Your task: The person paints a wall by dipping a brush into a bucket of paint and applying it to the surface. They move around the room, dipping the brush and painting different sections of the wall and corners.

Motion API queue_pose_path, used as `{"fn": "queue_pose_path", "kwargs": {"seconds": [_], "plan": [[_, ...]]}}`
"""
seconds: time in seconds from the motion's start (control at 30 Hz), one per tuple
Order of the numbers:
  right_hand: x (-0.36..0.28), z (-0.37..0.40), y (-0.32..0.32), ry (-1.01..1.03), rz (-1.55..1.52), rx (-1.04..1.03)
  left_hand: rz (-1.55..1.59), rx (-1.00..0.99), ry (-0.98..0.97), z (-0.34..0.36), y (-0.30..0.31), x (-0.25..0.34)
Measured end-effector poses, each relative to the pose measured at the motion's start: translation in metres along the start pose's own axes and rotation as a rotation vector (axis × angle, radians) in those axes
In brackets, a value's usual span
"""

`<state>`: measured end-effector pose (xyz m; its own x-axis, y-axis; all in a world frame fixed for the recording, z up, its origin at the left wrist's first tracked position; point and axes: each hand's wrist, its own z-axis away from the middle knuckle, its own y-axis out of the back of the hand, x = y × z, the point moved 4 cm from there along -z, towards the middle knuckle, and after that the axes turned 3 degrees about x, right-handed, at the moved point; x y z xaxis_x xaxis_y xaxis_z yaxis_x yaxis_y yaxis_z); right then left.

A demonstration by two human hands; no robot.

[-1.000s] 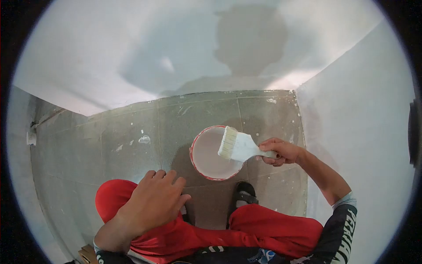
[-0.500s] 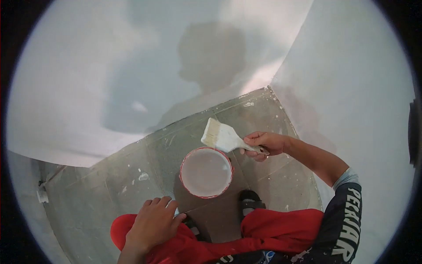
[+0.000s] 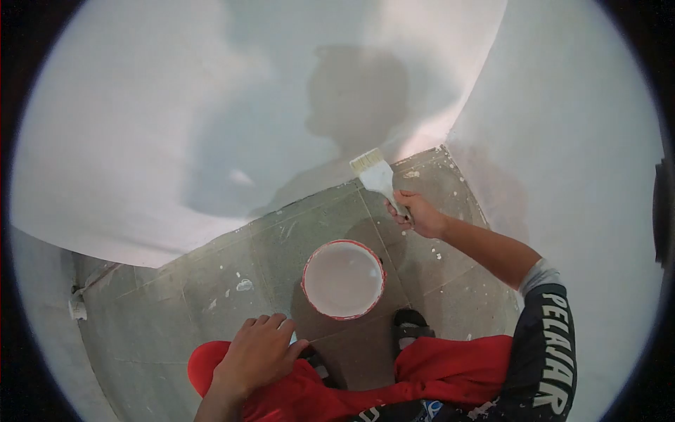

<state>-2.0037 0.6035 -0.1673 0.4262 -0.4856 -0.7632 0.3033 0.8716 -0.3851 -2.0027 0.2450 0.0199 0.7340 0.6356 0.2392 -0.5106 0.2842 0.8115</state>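
Observation:
A wide white paintbrush (image 3: 376, 176) is gripped by its handle in my right hand (image 3: 420, 213). Its pale bristles point up and left and overlap the lower edge of the white wall (image 3: 140, 119) in this view. Below it, a round bucket (image 3: 304, 285) with a red, paint-smeared rim stands on the floor, holding whitish paint (image 3: 344, 279). My left hand (image 3: 261, 353) lies palm down over my red-trousered knee, fingers extended and holding nothing.
Grey floor tiles (image 3: 204, 281) carry splashes of white paint. A second wall (image 3: 576, 141) meets the first at a corner behind the brush. My sandalled feet (image 3: 411, 323) are close to the bucket. A small white object (image 3: 77, 307) sits at the far left.
My right hand has lifted the brush away from the bucket rim, up and to the right toward the wall, turning the bristles upward. My left hand stays on the knee.

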Motion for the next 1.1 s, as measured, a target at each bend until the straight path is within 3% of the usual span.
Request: {"fn": "queue_pose_path", "kwargs": {"seconds": [0.23,0.4,0.47,0.57,0.7,0.77,0.87,1.0,1.1], "plan": [[0.028,-0.063,-0.013,0.062,0.067,0.235,-0.021,0.016,0.003,0.002,-0.002,-0.005],[0.007,-0.077,-0.03,0.096,0.145,0.337,-0.018,0.001,-0.021,0.008,-0.004,-0.009],[-0.018,-0.082,-0.028,0.197,0.253,0.45,-0.026,0.014,-0.033,0.009,-0.005,-0.012],[-0.071,-0.036,-0.061,0.219,0.156,0.465,-0.025,0.012,-0.048,0.009,-0.006,-0.015],[-0.087,-0.005,-0.078,0.31,0.082,0.475,-0.014,0.005,-0.056,0.009,-0.005,-0.017],[-0.097,0.0,-0.08,0.539,0.126,0.508,-0.006,0.015,-0.056,0.009,-0.007,-0.018],[-0.108,0.006,-0.087,0.614,0.102,0.481,0.001,0.022,-0.057,0.009,-0.006,-0.018],[-0.064,-0.023,-0.062,0.629,0.136,0.519,0.005,0.017,-0.059,0.009,-0.006,-0.018],[-0.007,-0.052,-0.032,0.486,0.278,0.584,-0.004,0.0,-0.048,0.008,-0.009,-0.02]]}}
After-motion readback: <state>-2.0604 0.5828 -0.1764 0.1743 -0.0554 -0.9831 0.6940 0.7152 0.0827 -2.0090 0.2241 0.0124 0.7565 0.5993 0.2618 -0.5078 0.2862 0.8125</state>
